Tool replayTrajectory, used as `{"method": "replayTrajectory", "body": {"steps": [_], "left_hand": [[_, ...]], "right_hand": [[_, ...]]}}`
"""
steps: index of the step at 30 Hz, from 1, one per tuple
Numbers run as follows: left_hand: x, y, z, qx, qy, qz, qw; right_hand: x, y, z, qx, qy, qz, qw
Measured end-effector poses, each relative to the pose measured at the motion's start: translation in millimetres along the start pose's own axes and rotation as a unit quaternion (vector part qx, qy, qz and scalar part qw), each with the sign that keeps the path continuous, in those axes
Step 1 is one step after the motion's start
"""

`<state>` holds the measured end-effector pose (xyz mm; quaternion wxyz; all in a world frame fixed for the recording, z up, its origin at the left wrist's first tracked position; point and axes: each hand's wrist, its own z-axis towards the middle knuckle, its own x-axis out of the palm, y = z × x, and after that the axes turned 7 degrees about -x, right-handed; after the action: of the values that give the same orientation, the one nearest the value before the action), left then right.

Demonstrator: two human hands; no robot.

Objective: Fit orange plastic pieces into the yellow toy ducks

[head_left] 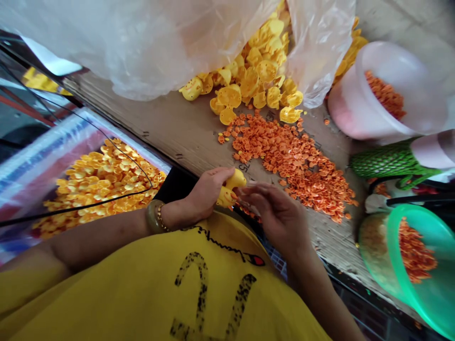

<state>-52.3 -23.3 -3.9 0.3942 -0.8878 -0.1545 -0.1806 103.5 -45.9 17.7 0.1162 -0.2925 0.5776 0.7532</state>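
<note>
My left hand (206,192), with a bangle and a bead bracelet at its wrist, grips a yellow plastic toy duck part (235,179) close to my body at the cardboard's edge. My right hand (280,215) comes in from the other side, fingers bent together at the duck part; what is between its fingertips is too small to make out. Just beyond both hands lies a spread heap of small orange plastic pieces (295,158). Behind it, hollow yellow duck parts (256,78) spill from a clear plastic bag (170,42).
At the lower left, a striped woven sack (31,151) holds many yellow-and-orange pieces (103,184), with a black cable (76,206) across it. On the right stand a whitish bucket (346,102) and a green tub (394,251), both with orange pieces, and a green-netted object (384,158) between them.
</note>
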Motion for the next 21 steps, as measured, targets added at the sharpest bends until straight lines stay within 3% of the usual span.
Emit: {"method": "replayTrajectory", "body": {"steps": [2,4,7,13,21], "left_hand": [[1.8,-5,-4,-0.018,0.009,0.010,1.000],[2.5,-6,-8,-0.011,0.015,0.016,1.000],[0.9,-3,-12,0.061,0.022,0.031,0.997],[-8.6,9,-16,0.209,0.007,0.167,0.963],[-9.3,3,-16,0.260,-0.009,0.274,0.926]], "right_hand": [[-6,2,-3,0.038,-0.024,-0.007,0.999],[-6,6,-5,0.035,0.018,-0.051,0.998],[1,11,-6,-0.001,0.124,-0.120,0.985],[15,14,-3,-0.029,0.189,-0.197,0.962],[30,3,3,0.009,0.221,-0.136,0.966]]}}
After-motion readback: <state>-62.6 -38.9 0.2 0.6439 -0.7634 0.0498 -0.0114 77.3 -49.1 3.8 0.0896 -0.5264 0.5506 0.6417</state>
